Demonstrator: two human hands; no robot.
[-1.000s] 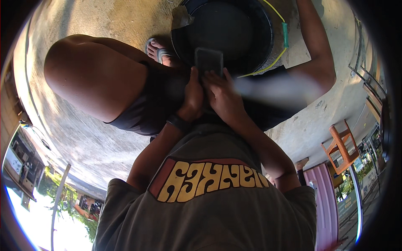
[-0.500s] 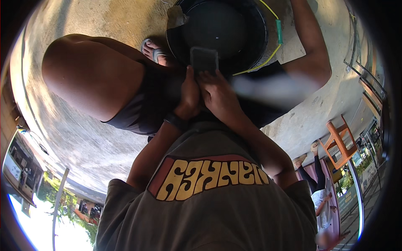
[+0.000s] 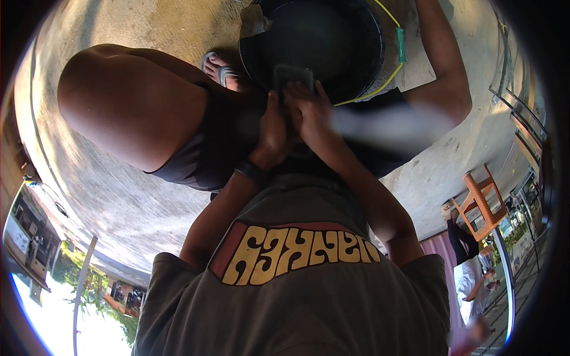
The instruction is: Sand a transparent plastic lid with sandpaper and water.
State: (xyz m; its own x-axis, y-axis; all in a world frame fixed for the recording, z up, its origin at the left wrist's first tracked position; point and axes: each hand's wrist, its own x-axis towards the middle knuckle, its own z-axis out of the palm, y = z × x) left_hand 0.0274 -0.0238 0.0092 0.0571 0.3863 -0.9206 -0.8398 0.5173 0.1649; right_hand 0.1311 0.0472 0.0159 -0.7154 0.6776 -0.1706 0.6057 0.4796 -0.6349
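A dark, rectangular, tray-like piece with a paler rim [image 3: 294, 70] points away from me over the near edge of a black bucket [image 3: 380, 50]. Its exact kind cannot be made out. My left hand [image 3: 275, 127] is closed along its left side, thumb lying lengthwise. On its upper face rest the fingers of my right hand [image 3: 310, 115], laid out fairly flat, with the thumb standing apart. Both palms and wrists hide the nearer part of the piece. Inside the bucket the surface looks dark and murky.
The bucket's yellow handle with a green grip [image 3: 401, 45] hangs to its right. A brownish jagged piece [image 3: 254, 21] sits at its left rim. My sandalled foot [image 3: 221, 70] is close by. An orange stool [image 3: 484, 202] and a person [image 3: 469, 282] are off to the right.
My right hand has slid forward along the piece, its fingers now covering more of the far end. The left hand keeps nearly the same place. The person in the background has shifted.
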